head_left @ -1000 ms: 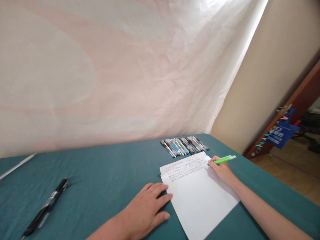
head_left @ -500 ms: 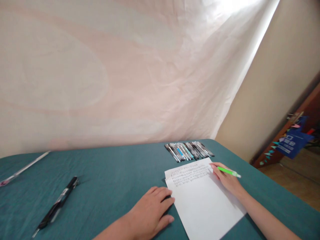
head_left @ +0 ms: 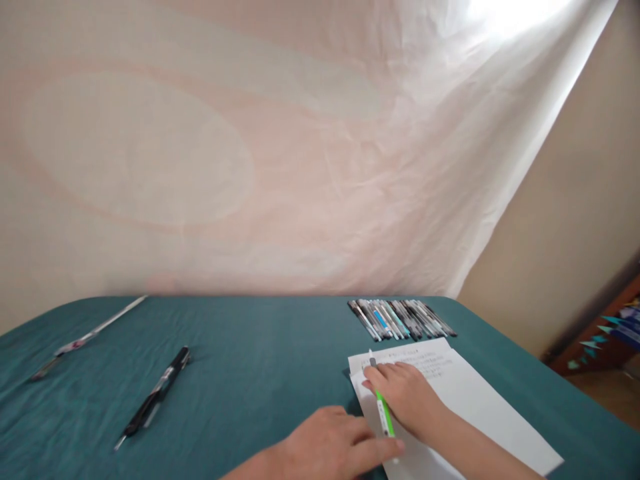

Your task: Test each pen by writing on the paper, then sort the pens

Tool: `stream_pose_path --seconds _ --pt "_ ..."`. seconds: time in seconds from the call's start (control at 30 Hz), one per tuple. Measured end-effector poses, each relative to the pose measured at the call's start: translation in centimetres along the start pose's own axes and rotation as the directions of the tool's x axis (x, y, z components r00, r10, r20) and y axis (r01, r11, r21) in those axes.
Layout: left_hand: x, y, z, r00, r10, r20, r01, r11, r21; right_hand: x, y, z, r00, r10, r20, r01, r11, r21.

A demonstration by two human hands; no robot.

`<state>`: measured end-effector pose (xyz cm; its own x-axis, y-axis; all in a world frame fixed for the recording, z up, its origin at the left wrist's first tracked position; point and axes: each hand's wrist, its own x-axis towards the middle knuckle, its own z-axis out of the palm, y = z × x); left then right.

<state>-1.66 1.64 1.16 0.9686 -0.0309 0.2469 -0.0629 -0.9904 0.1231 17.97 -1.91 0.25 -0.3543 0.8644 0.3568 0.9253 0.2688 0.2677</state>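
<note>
My right hand [head_left: 407,393] is closed around a slim green-and-white pen [head_left: 384,415], over the upper left part of a white sheet of paper [head_left: 480,400]. One end of the pen, grey and white, sticks out beyond the fingers toward the sheet's top left corner; the other end points back toward me. Rows of small handwriting fill the sheet's upper part, partly covered by my right hand. My left hand [head_left: 340,443] rests at the paper's left edge with its fingers stretched out, close to the pen's near end. Whether it touches the pen, I cannot tell.
Behind the paper, several pens [head_left: 400,319] lie side by side in a row. A black pen [head_left: 154,397] and a long, thin, pale stick-like object [head_left: 95,333] lie to the left on the green tablecloth [head_left: 250,360]. A pale curtain [head_left: 300,167] hangs behind the table.
My right hand has moved left with the pen, from the right end of the writing to the left side, and the pen now points back toward me. The view has turned slightly left.
</note>
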Motion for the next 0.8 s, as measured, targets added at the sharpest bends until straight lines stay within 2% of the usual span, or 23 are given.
stream_pose_path --seconds 0.17,0.3,0.43,0.5,0.57,0.67,0.73,0.8 --pt "-0.2 -0.2 -0.1 0.992 -0.098 -0.086 0.088 0.989 -0.118 2.3 -1.4 0.8 0.999 -0.027 -0.045 0.027 1.000 0.012" --pt "-0.5 0.1 -0.4 0.959 -0.257 -0.120 0.216 0.936 -0.280 3.3 -1.7 0.6 0.998 -0.014 -0.063 0.015 1.000 0.012" --pt "-0.7 0.3 -0.6 0.934 -0.320 -0.159 0.248 0.901 -0.357 4.1 -1.6 0.3 0.999 -0.013 -0.050 0.015 0.999 0.031" --pt "-0.7 0.2 -0.5 0.928 -0.332 -0.167 0.252 0.893 -0.371 4.2 -1.5 0.3 1.000 -0.004 -0.030 0.007 0.995 0.095" --pt "-0.7 -0.1 -0.4 0.917 -0.360 -0.171 0.271 0.877 -0.396 4.1 -1.2 0.3 1.000 0.011 -0.012 -0.008 0.974 0.228" --pt "-0.7 -0.7 -0.2 0.878 -0.444 -0.181 0.339 0.842 -0.420 3.8 -0.8 0.1 0.996 0.082 0.041 -0.092 0.853 0.514" --pt "-0.8 -1.0 -0.1 0.857 -0.484 -0.178 0.380 0.826 -0.417 3.7 -0.7 -0.3 0.982 0.162 0.093 -0.181 0.705 0.686" --pt "-0.8 -1.1 -0.2 0.855 -0.491 -0.165 0.395 0.824 -0.406 3.9 -1.0 -0.6 0.963 0.220 0.154 -0.251 0.531 0.809"
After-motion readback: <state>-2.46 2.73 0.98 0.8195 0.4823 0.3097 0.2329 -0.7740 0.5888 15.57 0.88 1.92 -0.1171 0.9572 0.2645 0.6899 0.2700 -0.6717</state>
